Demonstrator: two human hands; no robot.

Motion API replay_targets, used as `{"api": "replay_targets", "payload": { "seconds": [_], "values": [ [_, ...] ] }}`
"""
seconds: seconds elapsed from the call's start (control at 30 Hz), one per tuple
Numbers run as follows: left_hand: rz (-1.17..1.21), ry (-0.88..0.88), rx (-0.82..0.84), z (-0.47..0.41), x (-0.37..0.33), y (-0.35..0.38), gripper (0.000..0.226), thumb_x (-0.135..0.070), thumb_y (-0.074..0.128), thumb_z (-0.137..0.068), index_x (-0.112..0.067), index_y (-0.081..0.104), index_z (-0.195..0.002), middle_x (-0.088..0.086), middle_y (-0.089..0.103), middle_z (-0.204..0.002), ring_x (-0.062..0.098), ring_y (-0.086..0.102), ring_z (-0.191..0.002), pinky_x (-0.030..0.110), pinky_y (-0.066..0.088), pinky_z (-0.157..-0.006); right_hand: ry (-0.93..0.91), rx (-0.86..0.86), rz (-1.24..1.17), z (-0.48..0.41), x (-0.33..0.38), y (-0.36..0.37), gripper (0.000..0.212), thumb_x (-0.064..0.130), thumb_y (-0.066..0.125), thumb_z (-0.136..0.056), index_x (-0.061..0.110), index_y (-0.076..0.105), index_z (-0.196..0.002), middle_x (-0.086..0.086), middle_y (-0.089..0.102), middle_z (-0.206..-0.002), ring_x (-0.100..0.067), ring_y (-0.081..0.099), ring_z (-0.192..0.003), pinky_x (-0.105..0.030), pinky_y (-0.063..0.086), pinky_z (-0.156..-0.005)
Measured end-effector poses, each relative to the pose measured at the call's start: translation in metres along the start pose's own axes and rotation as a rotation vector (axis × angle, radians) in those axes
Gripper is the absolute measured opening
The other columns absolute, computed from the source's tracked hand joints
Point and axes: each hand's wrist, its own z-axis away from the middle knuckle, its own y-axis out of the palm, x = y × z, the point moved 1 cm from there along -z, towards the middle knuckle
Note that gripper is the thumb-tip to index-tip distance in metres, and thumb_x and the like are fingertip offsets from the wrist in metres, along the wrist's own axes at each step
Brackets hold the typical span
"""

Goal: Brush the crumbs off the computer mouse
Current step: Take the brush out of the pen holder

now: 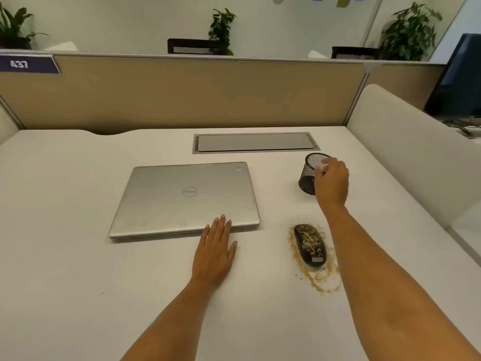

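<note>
Lying lengthwise on the white counter (78,282), the computer mouse (309,244) has tan crumbs (321,281) speckled across its dark back. More of them ring it on the counter, thickest just off its near end.

It looks like a small, hard plastic shell: probably light, stiff and smooth enough to skid when a brush pushes at it. The best hold is likely a pinch low on its two long flanks, which carry fewer crumbs and keep the top free for sweeping. The crumbs seem dry and loose, so they should flick away easily, though some may lodge in the seams.

The right grip (331,183) is beyond the mouse, at the rim of a black mesh cup (307,178), with its fingers curled over the edge. I cannot tell whether they pinch anything inside.

The left grip (214,252) lies well to the left of the mouse, palm down on the counter. Its fingers are straight and hold nothing, and the fingertips touch the near edge of a closed silver laptop (187,196), which sits left of the mouse and a little beyond it.
</note>
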Motion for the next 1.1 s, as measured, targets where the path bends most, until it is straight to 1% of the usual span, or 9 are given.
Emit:
{"api": "replay_targets", "payload": {
  "seconds": [0.07,0.13,0.23,0.4,0.6,0.7,0.8,0.93,1.1],
  "values": [
    [0.003,-0.007,-0.037,-0.009,-0.003,0.000,0.054,-0.037,0.030,-0.098,-0.012,0.022,-0.145,0.005,0.019,-0.153,0.022,0.016,-0.142,0.031,0.000,-0.115,0.098,-0.048,0.024,-0.017,-0.007,-0.005,0.030,0.014,0.055,-0.090,0.004,0.052,-0.118,-0.019,0.052,-0.119,-0.033,0.051,-0.111,-0.042,0.047,-0.085],
    [-0.029,-0.016,-0.014,-0.017,-0.005,0.002,0.055,-0.040,0.026,-0.098,-0.014,0.021,-0.145,0.004,0.019,-0.154,0.020,0.016,-0.142,0.030,-0.001,-0.115,0.156,-0.063,0.041,-0.033,-0.016,-0.007,0.033,0.016,0.058,-0.089,0.003,0.051,-0.119,-0.020,0.051,-0.121,-0.034,0.052,-0.111,-0.045,0.049,-0.085],
    [-0.006,-0.017,-0.025,-0.027,-0.007,0.006,0.054,-0.036,0.036,-0.097,-0.012,0.026,-0.144,0.006,0.024,-0.152,0.021,0.020,-0.141,0.030,0.000,-0.115,0.192,-0.016,0.094,-0.045,-0.028,-0.003,0.038,0.023,0.060,-0.088,0.001,0.052,-0.118,-0.022,0.050,-0.122,-0.036,0.050,-0.113,-0.046,0.048,-0.085],
    [-0.049,-0.022,-0.008,-0.037,-0.011,0.007,0.064,-0.047,0.012,-0.093,-0.012,0.030,-0.143,0.007,0.029,-0.151,0.022,0.025,-0.139,0.034,0.008,-0.116,0.210,0.023,0.138,-0.052,-0.037,0.002,0.040,0.029,0.057,-0.090,-0.003,0.055,-0.113,-0.024,0.053,-0.117,-0.037,0.050,-0.112,-0.044,0.048,-0.085],
    [-0.030,-0.032,-0.012,-0.037,-0.013,0.004,0.059,-0.044,0.021,-0.094,-0.012,0.031,-0.142,0.007,0.030,-0.150,0.022,0.026,-0.139,0.030,0.006,-0.116,0.208,0.049,0.105,-0.055,-0.039,0.006,0.034,0.024,0.059,-0.089,-0.004,0.059,-0.109,-0.023,0.058,-0.112,-0.037,0.054,-0.107,-0.042,0.048,-0.082],
    [-0.016,-0.033,-0.013,-0.037,-0.015,0.002,0.063,-0.046,0.016,-0.092,-0.010,0.033,-0.142,0.008,0.031,-0.149,0.024,0.028,-0.138,0.030,0.005,-0.114,0.215,0.060,0.094,-0.055,-0.041,0.009,0.031,0.020,0.060,-0.088,-0.003,0.060,-0.108,-0.023,0.059,-0.111,-0.037,0.056,-0.105,-0.043,0.049,-0.082],
    [-0.016,-0.032,-0.012,-0.036,-0.014,0.003,0.065,-0.048,0.011,-0.091,-0.013,0.027,-0.144,0.005,0.025,-0.152,0.021,0.021,-0.141,0.029,0.001,-0.115,0.224,0.053,0.085,-0.056,-0.041,0.011,0.028,0.017,0.060,-0.089,-0.004,0.061,-0.108,-0.023,0.060,-0.111,-0.038,0.057,-0.104,-0.044,0.050,-0.082],
    [-0.005,-0.044,0.004,-0.037,-0.013,0.004,0.060,-0.045,0.019,-0.094,-0.014,0.023,-0.145,0.004,0.022,-0.153,0.019,0.017,-0.142,0.029,0.000,-0.116,0.229,0.027,0.079,-0.058,-0.041,0.012,0.024,0.011,0.056,-0.089,-0.005,0.062,-0.107,-0.024,0.060,-0.110,-0.038,0.058,-0.101,-0.043,0.050,-0.080],
    [-0.007,-0.032,-0.010,-0.035,-0.015,0.001,0.077,-0.056,-0.004,-0.090,-0.012,0.029,-0.143,0.006,0.028,-0.151,0.022,0.024,-0.140,0.034,0.009,-0.116,0.231,-0.016,0.045,-0.062,-0.037,0.009,0.022,0.005,0.052,-0.090,-0.004,0.063,-0.107,-0.023,0.062,-0.110,-0.038,0.060,-0.099,-0.041,0.051,-0.079]
  ]
}}
